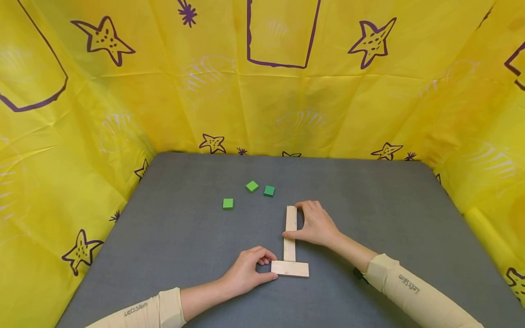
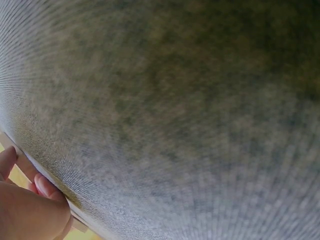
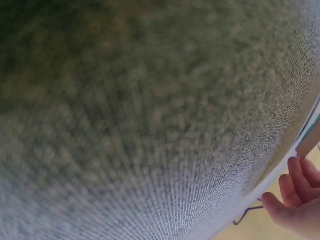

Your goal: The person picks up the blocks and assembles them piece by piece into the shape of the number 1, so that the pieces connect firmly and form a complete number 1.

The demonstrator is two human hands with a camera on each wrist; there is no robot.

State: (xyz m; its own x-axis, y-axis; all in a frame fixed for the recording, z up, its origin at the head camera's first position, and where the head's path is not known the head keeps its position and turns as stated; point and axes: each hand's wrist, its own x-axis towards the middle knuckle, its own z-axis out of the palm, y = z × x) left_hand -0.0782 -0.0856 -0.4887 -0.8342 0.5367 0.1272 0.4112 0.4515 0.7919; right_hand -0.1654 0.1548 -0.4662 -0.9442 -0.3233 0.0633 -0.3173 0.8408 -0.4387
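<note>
Two pale wooden pieces form an upside-down T on the grey table. My left hand (image 1: 248,272) holds the left end of the crosswise wooden block (image 1: 293,269), with the thumb at its near corner and fingers at the far one. Away from me runs a long upright strip of wood (image 1: 290,249); whether it is one block or two end to end, I cannot tell. On its far part my right hand (image 1: 317,224) has a grip, thumb across it and fingers by its far end. Both wrist views catch only the hands and bits of wood at the frame edge.
Beyond the wood, to the left, lie two light green square blocks (image 1: 228,204) and one darker green block (image 1: 269,191). A yellow patterned cloth (image 1: 262,105) hangs round the back and sides of the grey table (image 1: 172,228).
</note>
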